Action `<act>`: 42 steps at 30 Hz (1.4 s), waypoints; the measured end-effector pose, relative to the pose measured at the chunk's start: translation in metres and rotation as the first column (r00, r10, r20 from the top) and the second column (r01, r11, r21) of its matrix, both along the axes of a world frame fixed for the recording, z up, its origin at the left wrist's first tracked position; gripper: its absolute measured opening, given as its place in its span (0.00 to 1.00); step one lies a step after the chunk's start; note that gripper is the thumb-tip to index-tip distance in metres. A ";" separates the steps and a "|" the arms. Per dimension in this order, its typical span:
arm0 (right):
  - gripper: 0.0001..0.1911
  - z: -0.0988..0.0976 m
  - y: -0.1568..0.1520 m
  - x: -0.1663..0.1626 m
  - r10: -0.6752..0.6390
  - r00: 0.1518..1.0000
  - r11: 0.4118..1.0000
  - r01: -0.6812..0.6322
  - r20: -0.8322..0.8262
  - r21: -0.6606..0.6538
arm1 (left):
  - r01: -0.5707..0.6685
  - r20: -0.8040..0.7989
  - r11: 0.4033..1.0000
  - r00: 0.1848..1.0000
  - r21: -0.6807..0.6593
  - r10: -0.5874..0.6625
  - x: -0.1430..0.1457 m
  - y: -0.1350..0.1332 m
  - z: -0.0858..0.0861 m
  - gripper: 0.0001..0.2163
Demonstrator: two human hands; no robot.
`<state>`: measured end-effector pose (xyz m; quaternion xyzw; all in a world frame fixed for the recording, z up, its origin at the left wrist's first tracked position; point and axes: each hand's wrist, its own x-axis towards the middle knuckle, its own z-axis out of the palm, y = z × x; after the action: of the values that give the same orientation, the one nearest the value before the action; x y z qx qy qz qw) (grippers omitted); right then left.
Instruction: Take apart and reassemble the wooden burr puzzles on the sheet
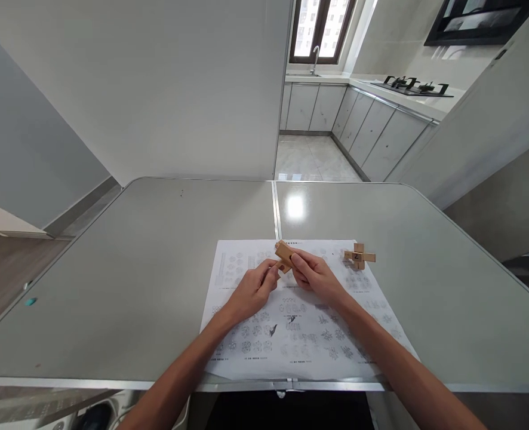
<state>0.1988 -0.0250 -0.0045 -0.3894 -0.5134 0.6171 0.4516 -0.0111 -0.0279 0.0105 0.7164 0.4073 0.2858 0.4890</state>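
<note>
Facing grips (256, 288) (314, 276) pinch wooden pieces (284, 251).

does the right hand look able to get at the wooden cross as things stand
Probably yes: nothing visible stands between the right hand and the wooden cross, though the hand would likely have to release the wooden pieces it holds first.

A home, shown by the kitchen's gas hob (414, 89), tap (316, 58) and cabinets (372, 128).
</note>
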 end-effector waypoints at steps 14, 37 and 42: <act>0.24 0.003 0.002 0.005 0.142 0.931 0.939 -0.234 -0.337 -0.251 | 0.010 0.070 1.000 0.997 0.007 -0.011 -0.001 0.002 -0.004 0.20; 0.21 0.013 -0.001 -0.008 -0.048 0.980 0.998 0.038 -0.192 -0.054 | -0.025 0.265 0.967 0.960 -0.252 0.094 0.005 0.006 0.002 0.18; 0.25 0.014 -0.001 -0.007 -0.040 0.985 0.998 0.033 -0.165 -0.048 | -0.050 0.187 0.983 0.979 -0.179 0.084 0.005 0.005 -0.003 0.17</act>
<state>0.1916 -0.0262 0.0093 -0.3559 -0.4529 0.6503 0.4953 -0.0057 -0.0224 0.0073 0.6256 0.4051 0.3340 0.5770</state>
